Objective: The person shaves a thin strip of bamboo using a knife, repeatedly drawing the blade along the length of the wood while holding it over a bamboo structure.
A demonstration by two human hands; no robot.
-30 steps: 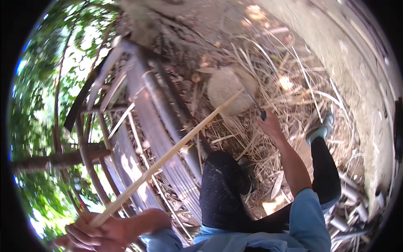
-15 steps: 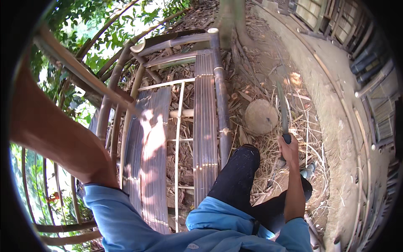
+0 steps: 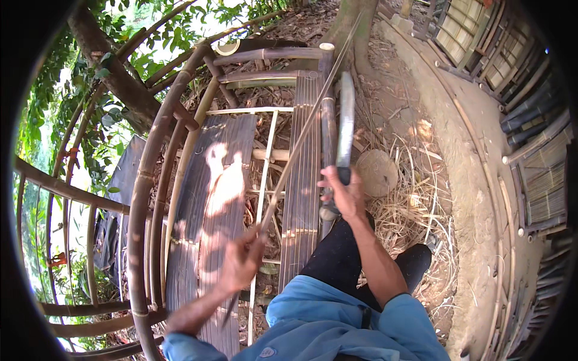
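In closed left hand (image 3: 244, 260), is holding a long, thin, tan strip (image 3: 295, 156) above a brown slatted bamboo bench (image 3: 298, 213); in closed right hand (image 3: 347, 194), is bringing a long-bladed, black-handled knife (image 3: 346, 120) into apparent working reach.

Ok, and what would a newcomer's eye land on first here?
Probably the long knife, pointing up the picture from the right hand near the middle. Next, the thin strip in the left hand, slanting across the slatted bench. Then the round block on the ground, just right of that knife.
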